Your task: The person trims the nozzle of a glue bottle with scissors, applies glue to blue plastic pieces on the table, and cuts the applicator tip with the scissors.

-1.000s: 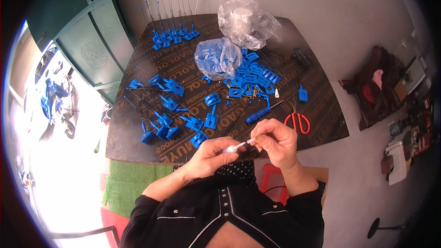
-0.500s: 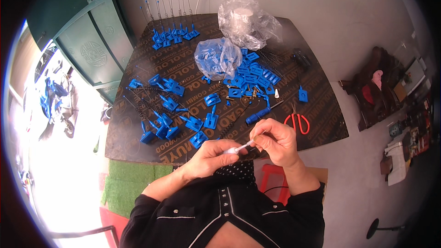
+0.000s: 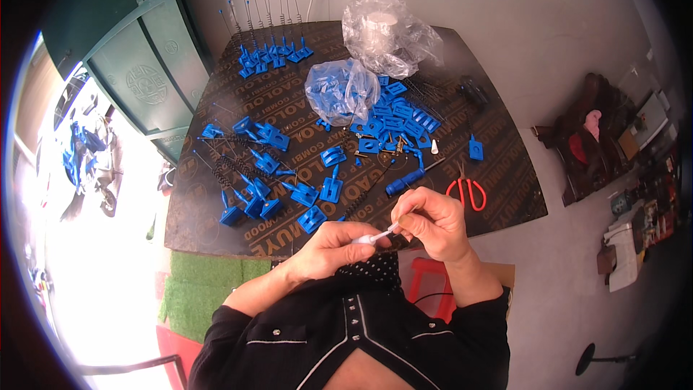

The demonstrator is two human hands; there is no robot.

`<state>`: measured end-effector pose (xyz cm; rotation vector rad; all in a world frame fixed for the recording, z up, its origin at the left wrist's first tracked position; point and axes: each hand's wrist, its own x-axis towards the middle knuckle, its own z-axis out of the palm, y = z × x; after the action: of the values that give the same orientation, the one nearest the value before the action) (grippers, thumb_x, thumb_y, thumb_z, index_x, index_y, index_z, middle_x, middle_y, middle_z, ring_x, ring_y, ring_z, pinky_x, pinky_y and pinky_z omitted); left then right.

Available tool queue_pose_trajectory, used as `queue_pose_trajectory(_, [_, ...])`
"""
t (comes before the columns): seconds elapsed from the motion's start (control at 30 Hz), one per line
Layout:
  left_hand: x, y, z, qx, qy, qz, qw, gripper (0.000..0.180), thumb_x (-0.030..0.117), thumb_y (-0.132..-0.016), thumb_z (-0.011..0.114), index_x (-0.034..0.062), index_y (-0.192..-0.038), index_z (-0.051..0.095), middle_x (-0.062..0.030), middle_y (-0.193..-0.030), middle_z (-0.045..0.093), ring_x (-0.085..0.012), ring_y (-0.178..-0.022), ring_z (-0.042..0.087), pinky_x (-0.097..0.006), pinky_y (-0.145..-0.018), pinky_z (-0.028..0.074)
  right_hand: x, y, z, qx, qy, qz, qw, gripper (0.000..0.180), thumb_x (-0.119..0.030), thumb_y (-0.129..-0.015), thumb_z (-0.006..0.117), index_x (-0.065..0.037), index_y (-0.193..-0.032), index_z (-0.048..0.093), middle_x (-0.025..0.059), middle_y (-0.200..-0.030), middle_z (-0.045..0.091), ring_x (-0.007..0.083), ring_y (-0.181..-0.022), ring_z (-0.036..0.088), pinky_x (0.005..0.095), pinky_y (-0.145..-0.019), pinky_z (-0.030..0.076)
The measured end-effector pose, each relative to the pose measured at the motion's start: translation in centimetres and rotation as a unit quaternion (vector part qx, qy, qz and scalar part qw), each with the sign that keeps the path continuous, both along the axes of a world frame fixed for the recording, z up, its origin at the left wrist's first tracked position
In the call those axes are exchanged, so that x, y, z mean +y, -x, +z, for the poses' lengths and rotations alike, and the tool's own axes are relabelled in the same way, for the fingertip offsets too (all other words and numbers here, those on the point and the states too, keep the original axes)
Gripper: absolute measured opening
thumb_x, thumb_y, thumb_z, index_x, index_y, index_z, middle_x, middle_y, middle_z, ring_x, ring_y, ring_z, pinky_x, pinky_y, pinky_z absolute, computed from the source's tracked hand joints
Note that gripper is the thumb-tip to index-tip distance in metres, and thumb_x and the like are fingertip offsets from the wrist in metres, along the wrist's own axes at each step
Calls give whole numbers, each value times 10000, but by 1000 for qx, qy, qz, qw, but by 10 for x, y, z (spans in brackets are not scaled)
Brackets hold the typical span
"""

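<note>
While the right hand (image 3: 436, 225) pinches a pale piece (image 3: 393, 227), the left hand (image 3: 329, 250) grips a bottle (image 3: 364, 239), now slightly lower.

The left hand (image 3: 325, 251) hides most of the white nozzle bottle (image 3: 364, 239). The thin piece (image 3: 393, 227) in the right hand's (image 3: 437, 224) fingertips is too small to identify. At two o'clock, a dark object (image 3: 474, 91) merges into the tabletop (image 3: 505, 195). Just past twelve, a clear plastic bag (image 3: 421, 47) veils a white thing (image 3: 380, 29). At five, the right forearm (image 3: 471, 285) and tabletop partly cover a red frame (image 3: 420, 285). At nine, glare washes out a motor scooter (image 3: 107, 159); at ten, the upper edge cuts off a green door (image 3: 148, 36). At six, the lower edge crops the black shirt (image 3: 274, 361).
</note>
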<state>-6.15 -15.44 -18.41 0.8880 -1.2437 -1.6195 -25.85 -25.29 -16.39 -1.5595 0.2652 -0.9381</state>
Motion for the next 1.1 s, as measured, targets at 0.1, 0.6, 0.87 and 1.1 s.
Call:
queue_pose_trajectory(0.1, [0, -1, 0, 6, -3, -5, 1000, 285, 189, -952, 612, 8, -1170, 639, 42, -862, 596, -22, -773, 487, -183, -676, 395, 0, 0, 0, 6, 5, 0, 1000, 36, -43, -903, 640, -13, -897, 621, 20, -732, 626, 39, -598, 546, 184, -513, 415])
queue_pose_trajectory(0.6, [0, 0, 3, 36, -38, -10, 999, 372, 243, -924, 634, -66, -1131, 643, -15, -788, 597, -70, -718, 510, -204, -626, 376, 2, 1, 4, 12, 35, -6, 999, 36, -21, -896, 640, -1, -886, 611, 32, -729, 624, 57, -605, 553, 201, -516, 412])
queue_pose_trajectory(0.87, [-2, 1, -6, 79, -31, -22, 996, 291, 214, -954, 603, -11, -1132, 656, 21, -766, 579, -37, -670, 454, -188, -598, 360, 3, -1, 3, 16, 45, -11, 999, 30, -6, -890, 639, 7, -885, 612, 37, -738, 625, 62, -617, 560, 203, -526, 419])
queue_pose_trajectory(1.1, [-2, 3, -4, 90, -28, -15, 995, 276, 199, -949, 612, -14, -1119, 656, 25, -774, 579, -31, -675, 451, -180, -596, 355, 4, -1, 4, 25, 109, -15, 994, 27, 29, -889, 620, 25, -900, 595, 88, -797, 638, 54, -605, 532, 184, -505, 395])
